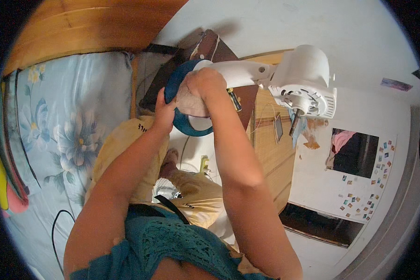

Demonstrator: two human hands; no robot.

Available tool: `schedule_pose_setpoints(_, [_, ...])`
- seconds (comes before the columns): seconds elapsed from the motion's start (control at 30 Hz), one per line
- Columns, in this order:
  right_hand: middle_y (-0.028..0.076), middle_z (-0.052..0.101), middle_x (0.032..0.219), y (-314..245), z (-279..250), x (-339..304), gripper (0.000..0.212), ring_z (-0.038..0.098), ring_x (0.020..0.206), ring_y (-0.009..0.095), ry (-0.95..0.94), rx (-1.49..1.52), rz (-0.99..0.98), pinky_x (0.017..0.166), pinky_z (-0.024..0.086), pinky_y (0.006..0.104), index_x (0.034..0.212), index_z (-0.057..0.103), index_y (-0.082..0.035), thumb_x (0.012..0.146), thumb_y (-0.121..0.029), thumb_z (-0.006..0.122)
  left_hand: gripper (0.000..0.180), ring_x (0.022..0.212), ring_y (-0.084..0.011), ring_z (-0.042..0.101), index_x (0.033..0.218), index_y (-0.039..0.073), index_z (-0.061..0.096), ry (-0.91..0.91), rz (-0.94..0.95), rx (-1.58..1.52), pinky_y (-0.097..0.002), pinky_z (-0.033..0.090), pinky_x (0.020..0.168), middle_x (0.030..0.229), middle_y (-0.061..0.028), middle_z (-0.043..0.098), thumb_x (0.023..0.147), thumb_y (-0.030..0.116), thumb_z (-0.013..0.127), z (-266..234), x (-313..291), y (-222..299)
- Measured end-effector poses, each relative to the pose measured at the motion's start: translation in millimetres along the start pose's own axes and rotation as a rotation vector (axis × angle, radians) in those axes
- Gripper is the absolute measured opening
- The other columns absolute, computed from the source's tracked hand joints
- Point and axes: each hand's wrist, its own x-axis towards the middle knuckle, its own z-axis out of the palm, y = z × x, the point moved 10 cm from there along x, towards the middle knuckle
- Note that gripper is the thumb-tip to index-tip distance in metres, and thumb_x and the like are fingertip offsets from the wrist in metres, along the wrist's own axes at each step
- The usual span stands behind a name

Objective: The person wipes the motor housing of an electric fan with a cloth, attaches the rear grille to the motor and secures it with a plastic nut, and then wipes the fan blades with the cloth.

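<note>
White plastic fan point(247, 71) lying sideways before person; L grip point(163, 112) holding rim of its round blue base point(175, 80), R grip point(206, 84) bunching beige cloth point(191, 103) against it. Prob. wiping base; next likely calling for steady L hold, cloth working round rim.

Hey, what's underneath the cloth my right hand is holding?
Parts of a round blue-and-white base show around the cloth. The patch directly under the cloth and your right hand is covered, so I can't tell its colour or condition.
</note>
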Motion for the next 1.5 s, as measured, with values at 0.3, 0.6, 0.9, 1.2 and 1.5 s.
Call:
schedule_pose_setpoints(0.3, [0.022,0.059,0.096,-10,19,-98,0.040,0.061,0.082,0.037,0.164,0.200,-0.072,0.072,0.050,0.0446,0.110,0.052,0.000,0.078,-0.024,0.051,0.036,0.086,-0.0161,0.054,0.112,0.004,0.047,0.005,0.083,0.179,-0.0278,0.044,0.077,0.101,-0.0068,0.057,0.084,0.023,0.061,-5,10,4])
schedule_pose_setpoints(0.6, [0.024,0.060,0.088,0,-24,-96,0.037,0.059,0.080,0.040,0.331,0.290,-0.031,0.074,0.048,0.0455,0.108,0.056,-0.003,0.083,-0.028,0.046,0.065,0.109,-0.0226,0.045,0.132,0.002,0.033,0.060,-0.088,0.055,-0.0316,0.036,0.094,0.123,-0.0135,0.045,0.086,0.044,0.054,-12,3,-9])
schedule_pose_setpoints(0.9, [0.019,0.060,0.107,-19,-6,42,0.038,0.057,0.102,0.031,-0.057,-0.008,0.032,0.085,0.046,0.0384,0.096,0.066,-0.003,0.080,-0.034,0.051,0.057,0.110,-0.0210,0.045,0.130,0.002,0.035,-0.029,-0.102,-0.002,-0.0316,0.033,0.096,0.123,-0.0122,0.046,0.090,0.040,0.049,-5,3,-9])
schedule_pose_setpoints(1.2, [0.019,0.061,0.102,-18,-8,38,0.039,0.059,0.096,0.032,0.149,0.187,0.050,0.080,0.048,0.0406,0.099,0.065,-0.006,0.078,-0.037,0.052,0.073,0.113,-0.0242,0.045,0.129,0.002,0.037,-0.038,-0.322,-0.284,-0.0335,0.033,0.099,0.127,-0.0129,0.045,0.085,0.060,0.040,-12,16,-43])
schedule_pose_setpoints(1.5, [0.021,0.055,0.103,-8,42,-117,0.042,0.059,0.087,0.036,0.263,0.294,-0.059,0.070,0.051,0.0424,0.118,0.053,-0.011,0.079,-0.028,0.053,0.072,0.110,-0.0236,0.048,0.125,0.002,0.037,-0.054,-0.317,-0.339,-0.0349,0.040,0.093,0.122,-0.0126,0.047,0.084,0.060,0.044,10,-8,-9])
